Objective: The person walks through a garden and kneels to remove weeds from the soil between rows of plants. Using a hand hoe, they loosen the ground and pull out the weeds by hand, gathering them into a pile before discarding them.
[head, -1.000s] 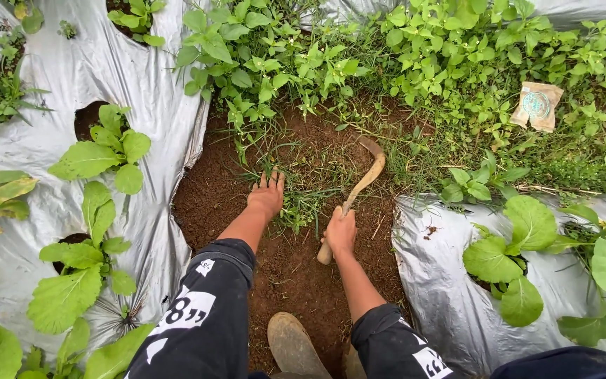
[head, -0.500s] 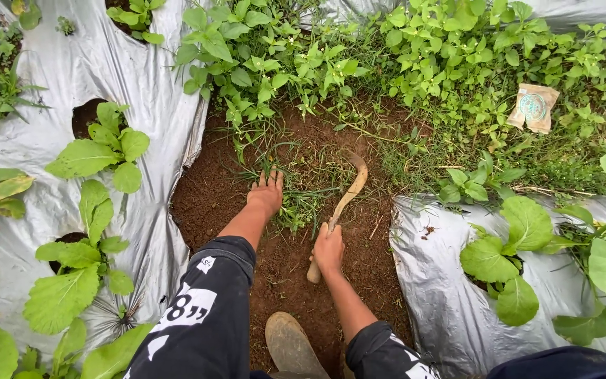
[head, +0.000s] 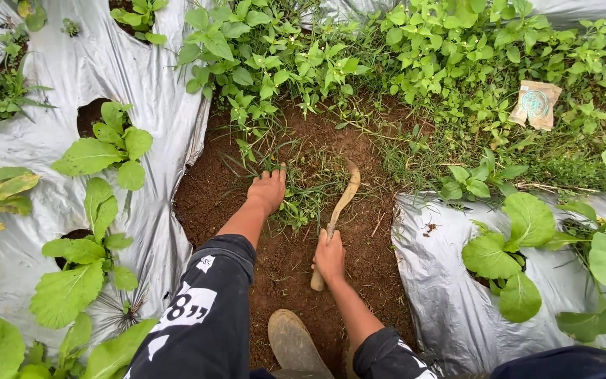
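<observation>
My right hand (head: pixel 330 257) grips the wooden handle of a curved sickle (head: pixel 343 200), whose blade tip lies in the thin grass (head: pixel 310 179) on the brown soil. My left hand (head: pixel 267 189) rests on that grass patch to the left of the blade, its fingers curled into the blades of grass. Both forearms reach forward from dark sleeves with white print. A muddy boot (head: pixel 293 344) shows between my arms at the bottom.
Silver plastic mulch sheets (head: pixel 142 77) cover the beds left and right (head: pixel 443 281), with leafy green plants (head: pixel 99 151) growing through holes. Dense weeds (head: pixel 415 49) fill the furrow ahead. A small paper packet (head: pixel 536 104) lies among them at upper right.
My right hand has pulled the sickle back toward me and leftward through the grass. My left hand's fingers have closed from flat to curled on the grass.
</observation>
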